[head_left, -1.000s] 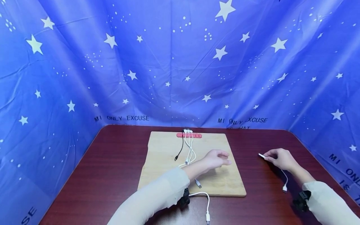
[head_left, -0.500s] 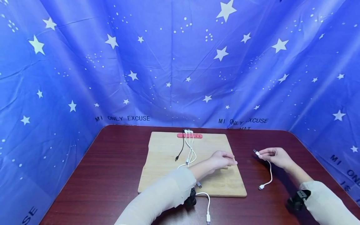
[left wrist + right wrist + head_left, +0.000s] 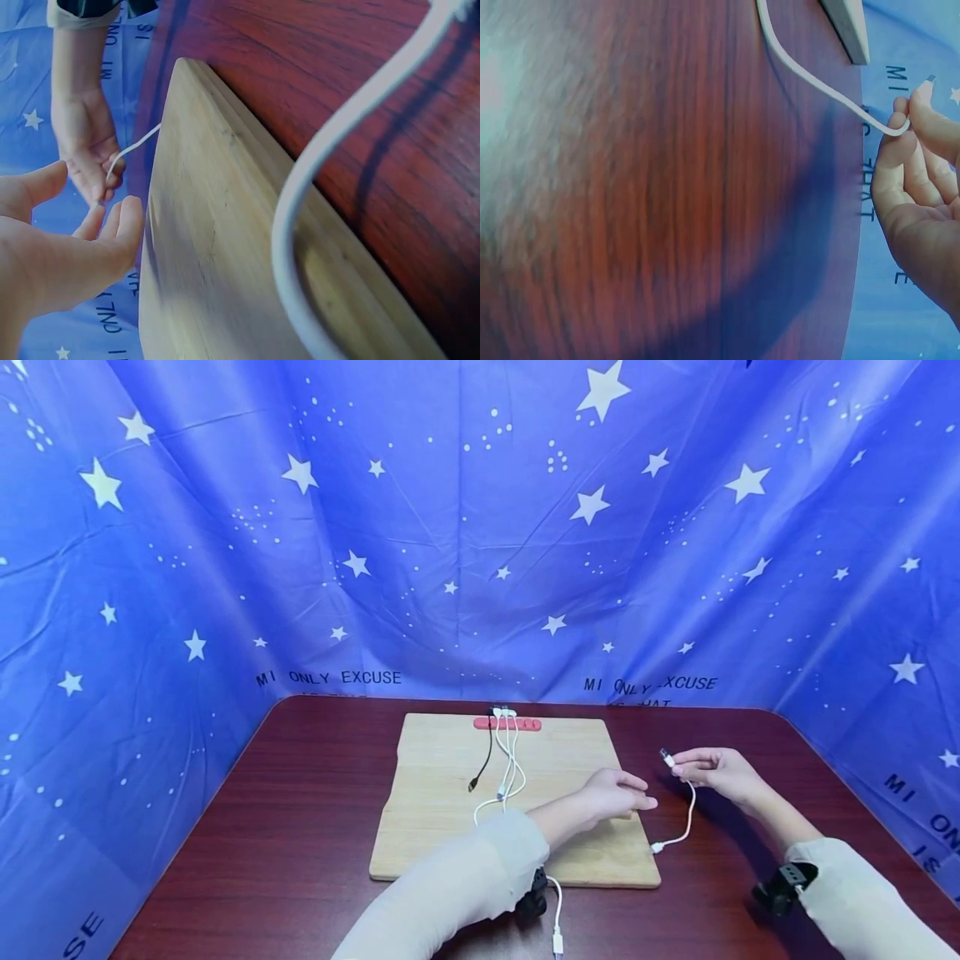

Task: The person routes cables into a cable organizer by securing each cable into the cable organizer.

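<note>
In the head view my right hand (image 3: 720, 774) pinches one plug of a short white USB cable (image 3: 692, 814) just right of the wooden board. The metal tip points away from me, up and left, and the cord hangs down to its other plug (image 3: 658, 847) by the board's right edge. My left hand (image 3: 611, 793) reaches over the right side of the wooden board (image 3: 435, 827), fingers extended with nothing in them. In the left wrist view, the left hand (image 3: 75, 247) has its thumb apart from its fingers. The right wrist view shows the right hand (image 3: 922, 180) pinching the cable.
A red cable holder (image 3: 531, 724) sits at the board's far edge with several white cables and a black cable (image 3: 482, 768) in it. Another white cable end (image 3: 557, 935) hangs past the board's near edge onto the dark table (image 3: 262, 827). A starry blue curtain (image 3: 420, 527) encloses the table.
My right hand has moved left toward the board with the USB cable, whose loose end has swung left. The left hand has shifted right, toward it, still holding nothing.
</note>
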### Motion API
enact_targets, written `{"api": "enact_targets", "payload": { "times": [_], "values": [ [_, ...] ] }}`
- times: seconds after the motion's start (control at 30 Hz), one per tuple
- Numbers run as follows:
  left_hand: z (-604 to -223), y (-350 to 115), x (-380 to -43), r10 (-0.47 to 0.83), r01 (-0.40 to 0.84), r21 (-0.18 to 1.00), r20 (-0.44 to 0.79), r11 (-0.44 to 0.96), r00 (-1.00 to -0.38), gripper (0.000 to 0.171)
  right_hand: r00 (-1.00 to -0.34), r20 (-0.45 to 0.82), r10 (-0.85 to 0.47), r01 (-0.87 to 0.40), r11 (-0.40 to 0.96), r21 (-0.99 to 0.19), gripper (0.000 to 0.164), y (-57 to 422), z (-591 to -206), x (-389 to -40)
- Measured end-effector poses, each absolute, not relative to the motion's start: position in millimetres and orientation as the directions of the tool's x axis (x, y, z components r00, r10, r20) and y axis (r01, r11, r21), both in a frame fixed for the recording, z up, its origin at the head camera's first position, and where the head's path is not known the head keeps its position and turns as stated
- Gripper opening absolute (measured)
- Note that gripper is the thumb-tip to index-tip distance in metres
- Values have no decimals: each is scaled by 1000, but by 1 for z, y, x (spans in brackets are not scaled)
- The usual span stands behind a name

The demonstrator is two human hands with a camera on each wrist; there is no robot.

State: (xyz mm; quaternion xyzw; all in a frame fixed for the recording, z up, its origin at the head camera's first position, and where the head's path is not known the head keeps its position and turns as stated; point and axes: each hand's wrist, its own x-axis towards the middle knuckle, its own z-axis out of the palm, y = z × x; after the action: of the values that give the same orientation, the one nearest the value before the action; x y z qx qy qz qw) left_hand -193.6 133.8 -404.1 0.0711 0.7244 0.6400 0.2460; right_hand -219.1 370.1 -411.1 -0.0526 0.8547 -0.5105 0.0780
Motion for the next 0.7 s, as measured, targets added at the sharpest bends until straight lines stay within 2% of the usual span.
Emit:
{"api": "enact_targets", "payload": {
  "times": [0.23, 0.47, 0.7],
  "values": [
    [-407, 145, -193, 361, -181, 953, -262, 243, -895, 22, -985, -94, -141, 30, 402, -915, 19, 359, -407, -223],
    [-409, 154, -191, 318, -172, 938, -269, 300, -909, 19, -981, -86, -174, 72, 81, -994, 29, 349, -403, -230],
    [-405, 158, -186, 260, -142, 925, -242, 353, -935, 14, -981, -105, -164, 125, -112, -986, 29, 340, -397, -237]
  ]
}}
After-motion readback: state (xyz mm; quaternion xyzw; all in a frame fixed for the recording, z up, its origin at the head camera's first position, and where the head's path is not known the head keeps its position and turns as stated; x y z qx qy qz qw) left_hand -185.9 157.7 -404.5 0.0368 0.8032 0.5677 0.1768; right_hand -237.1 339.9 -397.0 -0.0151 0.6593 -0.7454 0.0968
